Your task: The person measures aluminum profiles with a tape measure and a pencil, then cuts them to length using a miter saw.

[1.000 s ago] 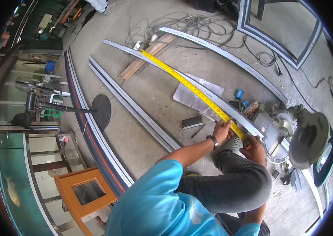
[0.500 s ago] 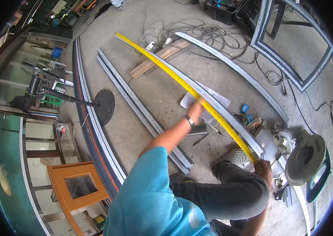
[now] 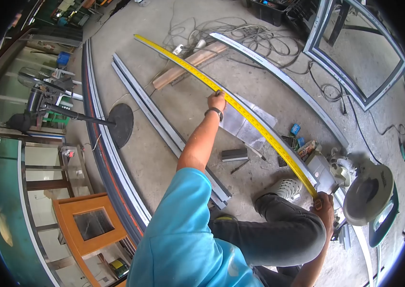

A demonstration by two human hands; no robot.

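Observation:
A yellow measuring tape [image 3: 260,128] lies stretched along a long grey metal profile [image 3: 272,131]. My left hand [image 3: 217,99] is closed around the tape and the profile's edge, roughly midway along, above some papers [image 3: 255,125] on the floor. At the near right end of the tape, my right hand [image 3: 323,206] grips it with curled fingers, close to the profile's end and beside a miter saw [image 3: 367,191]. The tape's far tip reaches the profile's upper left end.
Another profile [image 3: 284,79] lies to the right, and paired profiles [image 3: 154,110] to the left. Coiled cables [image 3: 255,40] and a wooden block [image 3: 188,67] are farther off. A fan stand's round base [image 3: 121,125] stands left. A window frame [image 3: 355,95] is upper right.
My left hand has moved up and left along the tape, away from my right hand. My right hand has stayed at the near end. The view has shifted slightly.

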